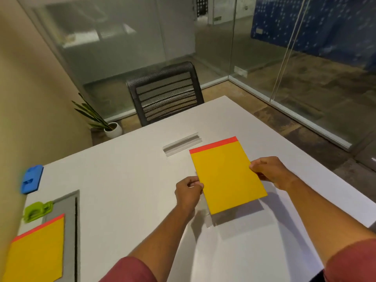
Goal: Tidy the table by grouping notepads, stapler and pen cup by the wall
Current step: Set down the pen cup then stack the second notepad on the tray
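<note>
Both arms are bare from above the elbow down. Short maroon sleeves cover the upper arms, plain cloth with no print. The left hand and right hand wear no gloves.

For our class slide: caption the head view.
Both hands, left and right, lift a yellow notepad above the table.

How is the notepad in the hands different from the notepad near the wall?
The held notepad is lifted above the table, casting a shadow, gripped by the left hand and right hand; the wall notepad lies flat, untouched. The held one is near the table's middle; the other is at its left edge. Both are yellow with a red top strip.
</note>
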A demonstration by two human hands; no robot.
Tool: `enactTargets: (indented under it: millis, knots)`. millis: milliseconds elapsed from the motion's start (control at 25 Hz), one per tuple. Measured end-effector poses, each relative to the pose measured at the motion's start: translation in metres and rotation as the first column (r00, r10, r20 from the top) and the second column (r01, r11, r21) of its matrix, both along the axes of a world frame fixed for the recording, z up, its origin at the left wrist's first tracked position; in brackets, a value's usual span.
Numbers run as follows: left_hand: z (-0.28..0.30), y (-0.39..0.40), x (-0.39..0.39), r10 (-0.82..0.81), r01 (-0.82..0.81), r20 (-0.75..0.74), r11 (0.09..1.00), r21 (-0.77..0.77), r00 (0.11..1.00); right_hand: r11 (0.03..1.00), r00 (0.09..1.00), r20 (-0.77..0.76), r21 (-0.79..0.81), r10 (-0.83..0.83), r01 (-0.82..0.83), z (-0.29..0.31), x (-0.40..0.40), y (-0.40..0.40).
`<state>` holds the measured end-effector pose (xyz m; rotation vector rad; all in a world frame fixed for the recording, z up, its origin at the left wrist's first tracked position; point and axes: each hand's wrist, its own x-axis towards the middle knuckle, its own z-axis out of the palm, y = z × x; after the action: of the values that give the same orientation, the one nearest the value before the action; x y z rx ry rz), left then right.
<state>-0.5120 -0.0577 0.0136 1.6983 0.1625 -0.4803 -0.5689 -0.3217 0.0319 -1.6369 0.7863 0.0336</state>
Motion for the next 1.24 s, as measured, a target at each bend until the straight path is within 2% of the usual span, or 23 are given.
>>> enactTargets:
  millis: [200, 360, 520, 640, 760, 840, 960, 1080, 1240]
  knots:
    - [0.000, 0.087, 0.014, 0.087, -0.088, 0.015, 0.995, 0.053, 0.996, 0.979, 0.978, -0.064, 0.062, 0.200, -0.196, -0.004, 0.030, 0.073]
    - [-0.001, 0.150, 0.015, 0.162, -0.162, 0.018, 0.983, 0.088, 0.987, 0.970, 0.966, -0.091, 0.050, 0.242, -0.238, -0.014, 0.048, 0.137]
    - [-0.003, 0.209, 0.008, 0.231, -0.235, 0.049, 0.966, 0.107, 0.972, 0.958, 0.958, -0.080, 0.105, 0.276, -0.267, -0.027, 0.063, 0.199]
    - [-0.011, 0.250, -0.003, 0.197, -0.207, 0.074, 0.963, 0.173, 0.978, 0.947, 0.951, -0.059, 0.126, 0.304, -0.295, -0.035, 0.071, 0.241]
    - [-0.023, 0.290, -0.020, 0.116, -0.172, 0.191, 0.937, 0.305, 0.975, 0.941, 0.947, -0.045, 0.133, 0.319, -0.311, -0.043, 0.075, 0.278]
    - [-0.033, 0.317, -0.032, 0.014, -0.140, 0.267, 0.877, 0.460, 0.964, 0.938, 0.943, -0.045, 0.130, 0.328, -0.320, -0.049, 0.078, 0.301]
    - [-0.049, 0.354, -0.048, -0.138, -0.092, 0.268, 0.714, 0.694, 0.953, 0.937, 0.942, -0.042, 0.121, 0.333, -0.326, -0.058, 0.082, 0.334]
    - [-0.063, 0.383, -0.060, -0.202, -0.097, 0.270, 0.605, 0.791, 0.941, 0.933, 0.936, -0.040, 0.105, 0.349, -0.344, -0.067, 0.085, 0.368]
    - [-0.071, 0.406, -0.067, -0.253, -0.136, 0.307, 0.526, 0.840, 0.917, 0.923, 0.924, -0.046, 0.083, 0.379, -0.375, -0.078, 0.094, 0.411]
